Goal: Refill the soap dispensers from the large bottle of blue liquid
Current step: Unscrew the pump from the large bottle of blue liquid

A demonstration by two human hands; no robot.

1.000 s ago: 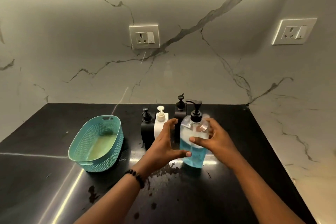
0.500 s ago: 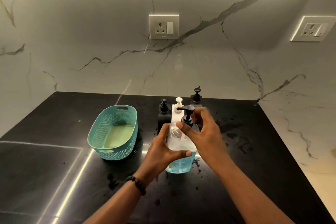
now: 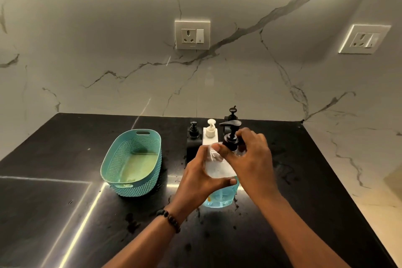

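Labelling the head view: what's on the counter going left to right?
Teal basket → small black dispenser → white dispenser → large bottle of blue liquid, gripped by the left hand, with the right hand on its pump collar. The rear black dispenser overlaps the pump, so it's left out.

One big bottle (image 3: 219,193) of blue liquid stands on the counter (image 3: 65,213). Three dispensers sit just behind the bottle: two black ones (image 3: 193,137) (image 3: 232,113) and one white (image 3: 210,131) between them. One teal basket (image 3: 130,163) lies left of the bottle. Two wall sockets: one (image 3: 192,35) above and behind the bottle, one (image 3: 364,39) off to its right. Two hands, left (image 3: 200,178) and right (image 3: 250,159), both on the bottle, and one bead bracelet (image 3: 169,220)
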